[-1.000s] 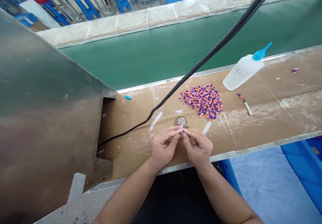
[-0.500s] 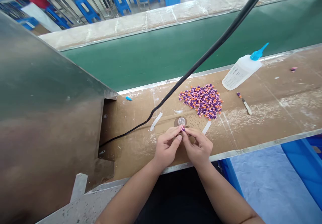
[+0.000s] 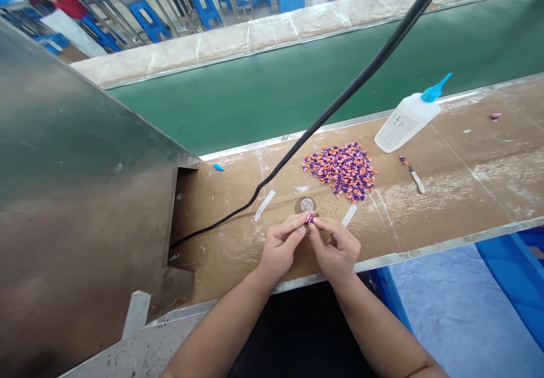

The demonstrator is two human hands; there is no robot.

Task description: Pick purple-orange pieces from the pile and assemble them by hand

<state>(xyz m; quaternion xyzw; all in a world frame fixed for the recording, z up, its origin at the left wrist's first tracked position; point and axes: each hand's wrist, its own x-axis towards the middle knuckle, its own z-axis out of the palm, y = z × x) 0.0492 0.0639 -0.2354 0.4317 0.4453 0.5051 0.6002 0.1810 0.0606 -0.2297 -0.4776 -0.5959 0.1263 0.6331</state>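
Note:
A small purple and pink piece is pinched between the fingertips of both hands. My left hand closes on its left end, thumb and forefinger pressed together. From the other side my right hand grips the purple end. Just beyond the fingertips lies a small round clear dish on the cardboard. Behind it spreads a heap of small purple, pink and orange pieces. The fingers hide part of the held piece, and its exact kind cannot be made out.
A white bottle with a blue nozzle leans right of the heap. Near it lies a small knife. A black cable crosses the view above the table. A metal housing bounds the left; a green belt runs behind.
Both hands stay almost in place over the table. The left thumb has shifted slightly on the held piece, which shows a little more pink and white. The view has moved very slightly.

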